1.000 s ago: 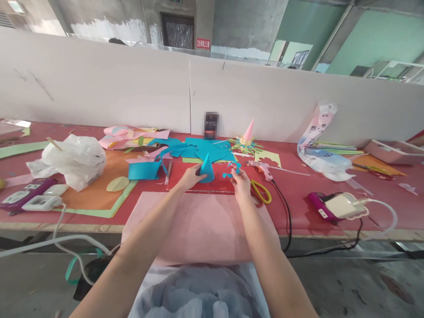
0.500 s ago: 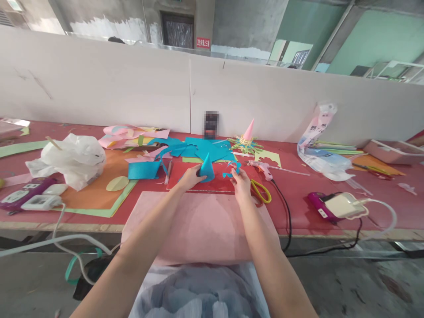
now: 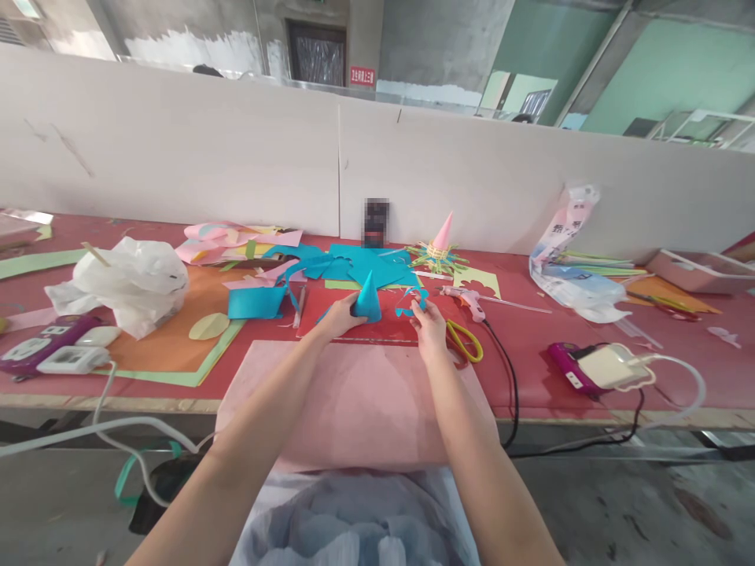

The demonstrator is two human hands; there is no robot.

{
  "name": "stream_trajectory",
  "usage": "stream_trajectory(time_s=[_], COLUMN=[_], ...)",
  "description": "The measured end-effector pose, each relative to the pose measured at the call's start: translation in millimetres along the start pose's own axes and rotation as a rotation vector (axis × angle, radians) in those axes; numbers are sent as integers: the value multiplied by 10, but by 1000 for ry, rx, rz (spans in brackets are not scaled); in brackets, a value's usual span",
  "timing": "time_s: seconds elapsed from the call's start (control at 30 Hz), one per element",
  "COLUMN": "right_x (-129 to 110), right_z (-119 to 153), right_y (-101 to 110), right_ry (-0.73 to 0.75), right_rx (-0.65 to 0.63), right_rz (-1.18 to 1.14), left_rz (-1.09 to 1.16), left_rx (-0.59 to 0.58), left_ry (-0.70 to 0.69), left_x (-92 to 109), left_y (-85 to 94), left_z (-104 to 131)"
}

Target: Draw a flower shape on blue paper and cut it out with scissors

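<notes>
A blue paper cone stands point up, and my left hand is closed on its left side. My right hand pinches a curly-edged blue paper cutout, held a short way right of the cone. Both hands are over a red mat. Beyond them lie blue paper sheets. A pink paper cone with a fringed base stands behind my right hand. Yellow-handled scissors lie just right of that hand.
A hot glue gun with a black cord lies right of my right hand. Left are a blue paper strip, a white plastic bag and a purple power strip. Another power strip sits near the front edge, right. A white partition rises behind.
Almost nothing differs. The blue cutout in my right hand has shifted very slightly; the cone and my left hand stay in place.
</notes>
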State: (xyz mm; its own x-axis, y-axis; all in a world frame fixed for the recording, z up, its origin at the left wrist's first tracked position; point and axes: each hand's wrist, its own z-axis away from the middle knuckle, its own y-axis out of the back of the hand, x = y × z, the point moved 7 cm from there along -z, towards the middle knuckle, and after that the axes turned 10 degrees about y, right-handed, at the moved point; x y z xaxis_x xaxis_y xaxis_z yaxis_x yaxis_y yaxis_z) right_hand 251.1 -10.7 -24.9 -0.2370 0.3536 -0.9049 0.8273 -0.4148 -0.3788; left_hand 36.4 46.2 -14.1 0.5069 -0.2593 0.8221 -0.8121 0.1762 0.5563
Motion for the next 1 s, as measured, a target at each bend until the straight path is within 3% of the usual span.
stream_trajectory(time_s=[0.1,0.2,0.37,0.53,0.6,0.7,0.8,0.9,1.0], right_x=[-1,-65,-325,-572,-514,-285,-167,-98,-35], right_z=[-16,-31,50,298,357,401,435,408,365], right_y=[-1,32,70,-112,-233,-474,-708,-843,-852], right_ry=[31,146,413,692,640,395,289,231,217], right_rx=[-42,-64,45,111,35,-177,-302,-323,-284], right_rz=[89,319,660,790,740,643,519,339,242], left_rz=[118,294,569,715,761,784,759,762,821], left_rx=[5,35,32,64,87,107,124,108,67], left_ry=[11,-22,-91,-112,-106,-78,-50,-38,1], left_x=[41,108,208,243,234,214,214,227,191], left_y=[27,73,89,89,95,99,107,93,48], left_z=[22,36,27,26,29,34,50,66,59])
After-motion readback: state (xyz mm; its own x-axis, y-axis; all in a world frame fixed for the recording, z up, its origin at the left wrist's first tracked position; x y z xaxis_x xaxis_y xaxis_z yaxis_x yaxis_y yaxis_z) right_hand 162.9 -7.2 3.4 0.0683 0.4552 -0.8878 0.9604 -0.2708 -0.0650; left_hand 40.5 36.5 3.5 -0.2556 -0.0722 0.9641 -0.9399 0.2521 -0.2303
